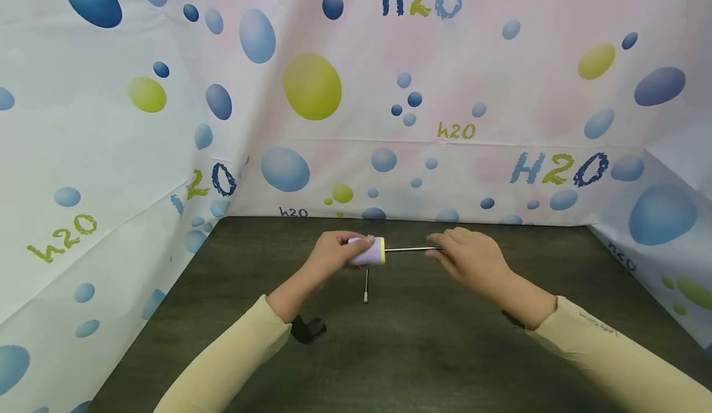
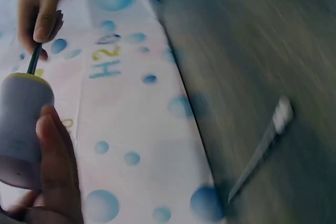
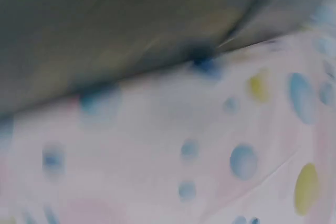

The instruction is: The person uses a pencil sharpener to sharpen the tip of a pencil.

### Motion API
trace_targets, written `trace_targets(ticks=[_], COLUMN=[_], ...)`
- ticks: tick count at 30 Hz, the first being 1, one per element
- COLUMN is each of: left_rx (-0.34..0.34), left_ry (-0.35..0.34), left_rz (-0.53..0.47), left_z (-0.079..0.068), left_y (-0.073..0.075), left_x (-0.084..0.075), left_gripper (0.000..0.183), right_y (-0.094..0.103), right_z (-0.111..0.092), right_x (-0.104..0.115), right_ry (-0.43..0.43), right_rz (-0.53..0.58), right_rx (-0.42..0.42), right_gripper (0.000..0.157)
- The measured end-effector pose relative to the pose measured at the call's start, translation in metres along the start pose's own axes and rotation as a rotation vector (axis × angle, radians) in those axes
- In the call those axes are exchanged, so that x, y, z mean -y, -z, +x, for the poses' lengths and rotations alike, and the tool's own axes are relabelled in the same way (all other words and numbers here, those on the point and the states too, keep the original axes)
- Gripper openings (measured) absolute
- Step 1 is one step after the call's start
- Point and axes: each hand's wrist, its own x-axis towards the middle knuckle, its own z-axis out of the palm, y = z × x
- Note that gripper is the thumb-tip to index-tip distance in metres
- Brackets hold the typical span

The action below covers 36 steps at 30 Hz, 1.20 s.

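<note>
A lavender cylinder (image 1: 368,251) with a yellow rim lies level in my left hand (image 1: 332,253), held between thumb and fingers. From its yellow end a thin metal rod (image 1: 408,250) sticks out toward the right. The fingers of my right hand (image 1: 470,257) pinch the rod's far end. In the left wrist view, the cylinder (image 2: 23,124) shows its rounded lower end, and the right hand (image 2: 42,14) grips the rod above it. A second thin rod (image 1: 366,286) with a pale tip lies on the table below the left hand. The right wrist view is blurred and shows neither hand.
The dark wood-look table (image 1: 445,351) reaches back to a white curtain (image 1: 378,178) printed with blue and green spots and H2O lettering, which also hangs along both sides. A black strap piece (image 1: 308,329) hangs under the left wrist.
</note>
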Motion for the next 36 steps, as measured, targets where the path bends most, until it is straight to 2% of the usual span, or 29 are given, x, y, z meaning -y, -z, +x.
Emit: trace_targets(ticks=[1, 2, 3, 4, 6, 8, 9, 10, 11, 13, 15, 16, 18, 20, 22, 25, 36], left_rx=[0.024, 0.053, 0.075, 0.092, 0.11, 0.107, 0.092, 0.073, 0.052, 0.013, -0.004, 0.005, 0.032, 0.06, 0.079, 0.1, 0.118], left_ry=[0.071, 0.13, 0.175, 0.205, 0.211, 0.16, 0.117, 0.065, 0.009, -0.111, -0.231, -0.285, -0.382, -0.451, -0.483, -0.489, -0.447], left_rz=[-0.07, -0.13, -0.166, -0.184, -0.18, -0.138, -0.086, -0.028, 0.036, 0.183, 0.313, 0.346, 0.39, 0.401, 0.399, 0.379, 0.342], left_z=[0.002, 0.003, 0.003, 0.003, 0.003, 0.001, 0.0, -0.001, -0.002, -0.004, -0.007, -0.008, -0.01, -0.009, -0.008, -0.005, 0.003], left_y=[0.001, 0.002, 0.002, 0.003, 0.003, 0.003, 0.003, 0.003, 0.003, 0.004, 0.005, 0.006, 0.008, 0.009, 0.011, 0.013, 0.017], left_x=[0.0, 0.0, 0.001, 0.001, 0.002, 0.004, 0.004, 0.004, 0.004, 0.005, 0.005, 0.005, 0.006, 0.008, 0.01, 0.012, 0.017], left_gripper=[0.042, 0.046, 0.048, 0.05, 0.05, 0.045, 0.042, 0.039, 0.035, 0.031, 0.03, 0.031, 0.033, 0.036, 0.037, 0.038, 0.038], right_y=[-0.004, -0.009, -0.012, -0.014, -0.017, -0.016, -0.014, -0.011, -0.007, 0.0, 0.007, 0.009, 0.011, 0.009, 0.007, 0.005, 0.006], right_z=[0.0, 0.0, 0.001, 0.002, 0.002, 0.001, 0.001, 0.001, 0.001, 0.002, 0.005, 0.006, 0.007, 0.006, 0.005, 0.005, 0.012], right_x=[0.001, 0.001, 0.001, 0.002, 0.004, 0.009, 0.012, 0.015, 0.018, 0.02, 0.016, 0.013, 0.006, -0.001, -0.006, -0.01, -0.012], right_ry=[0.088, 0.167, 0.228, 0.266, 0.279, 0.211, 0.149, 0.065, -0.036, -0.273, -0.526, -0.639, -0.774, -0.834, -0.852, -0.85, -0.872], right_rz=[-0.196, -0.335, -0.412, -0.458, -0.474, -0.396, -0.317, -0.196, -0.041, 0.345, 0.719, 0.884, 1.16, 1.322, 1.425, 1.467, 1.351], right_rx=[-0.165, -0.306, -0.394, -0.449, -0.473, -0.389, -0.308, -0.188, -0.055, 0.209, 0.439, 0.541, 0.699, 0.82, 0.891, 0.921, 0.906], right_gripper=[0.049, 0.045, 0.039, 0.034, 0.032, 0.039, 0.042, 0.044, 0.045, 0.044, 0.04, 0.037, 0.035, 0.036, 0.036, 0.036, 0.037])
